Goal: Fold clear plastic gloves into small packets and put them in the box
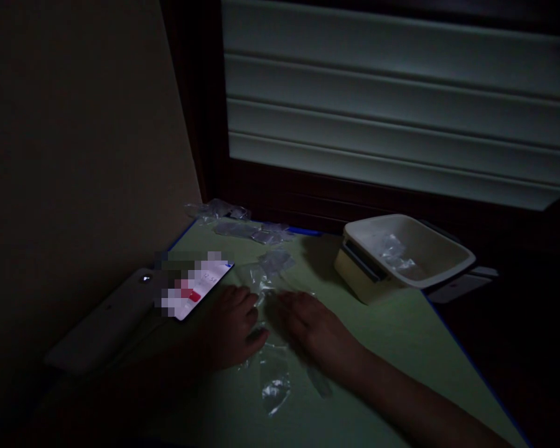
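In the dim head view, my left hand rests low over the table, fingers bent and thumb held apart from them. Beside it, my right hand reaches in with its fingers stretched forward and slightly blurred, over small clear plastic bags. One clear bag lies on the table just below and between the hands. Another bag lies beyond the fingertips, and a flat one shows partly under my right wrist. Whether either hand touches a bag I cannot make out.
A lit phone lies left of my hands, near a white power bank-like slab. A pale plastic tub with several clear bags stands at the right edge. More bags lie at the far corner, by a wall and slatted shutter.
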Action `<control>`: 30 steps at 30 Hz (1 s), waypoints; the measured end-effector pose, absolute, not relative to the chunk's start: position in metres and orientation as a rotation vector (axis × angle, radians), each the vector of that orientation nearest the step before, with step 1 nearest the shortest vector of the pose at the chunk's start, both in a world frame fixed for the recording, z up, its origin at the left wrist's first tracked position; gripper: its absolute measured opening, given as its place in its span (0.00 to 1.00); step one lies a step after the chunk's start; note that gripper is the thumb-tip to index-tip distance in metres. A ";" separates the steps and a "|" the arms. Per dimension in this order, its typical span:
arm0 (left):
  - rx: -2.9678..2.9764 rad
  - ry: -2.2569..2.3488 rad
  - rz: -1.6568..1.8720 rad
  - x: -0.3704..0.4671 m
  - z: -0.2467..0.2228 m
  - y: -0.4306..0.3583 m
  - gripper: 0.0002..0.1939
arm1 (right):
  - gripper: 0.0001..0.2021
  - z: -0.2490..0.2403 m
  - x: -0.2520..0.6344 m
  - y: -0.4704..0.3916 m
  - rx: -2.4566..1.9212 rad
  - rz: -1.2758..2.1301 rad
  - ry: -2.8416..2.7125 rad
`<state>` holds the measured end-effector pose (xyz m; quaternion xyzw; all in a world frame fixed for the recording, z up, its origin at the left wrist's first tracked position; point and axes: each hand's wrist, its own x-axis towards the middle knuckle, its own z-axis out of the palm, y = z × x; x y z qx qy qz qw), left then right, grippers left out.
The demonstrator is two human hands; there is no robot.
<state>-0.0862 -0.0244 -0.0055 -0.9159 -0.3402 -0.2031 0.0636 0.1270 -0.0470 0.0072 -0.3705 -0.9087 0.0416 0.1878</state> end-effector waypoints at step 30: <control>-3.077 -0.964 -0.294 -0.095 -0.010 -0.025 0.25 | 0.30 -0.025 0.213 -0.079 -1.397 0.086 -2.670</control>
